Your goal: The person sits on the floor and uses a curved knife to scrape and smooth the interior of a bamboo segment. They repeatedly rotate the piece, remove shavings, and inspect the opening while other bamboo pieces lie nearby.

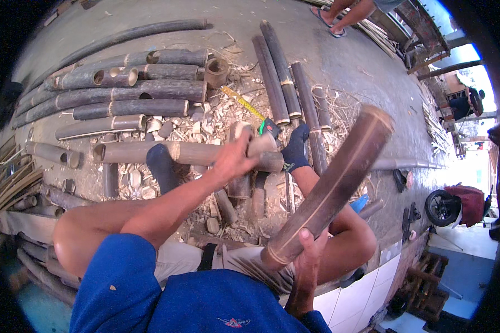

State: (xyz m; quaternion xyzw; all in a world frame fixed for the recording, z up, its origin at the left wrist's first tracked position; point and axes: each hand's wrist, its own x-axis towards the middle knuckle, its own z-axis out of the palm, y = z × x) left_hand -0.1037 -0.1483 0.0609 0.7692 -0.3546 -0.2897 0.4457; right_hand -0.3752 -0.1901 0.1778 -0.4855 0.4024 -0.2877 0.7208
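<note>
Grey concrete floor is littered with wood chips. The left hand grips a short pale bamboo piece; its fingers are partly hidden. The right hand clutches a long brown bamboo tube, perhaps blurred.

Right hand grips bamboo section; left hand holds short piece

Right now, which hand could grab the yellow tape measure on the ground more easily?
Probably the left hand: it rests on a short brown bamboo piece just below the yellow tape measure. The right hand is busy gripping a long brown bamboo tube.
</note>
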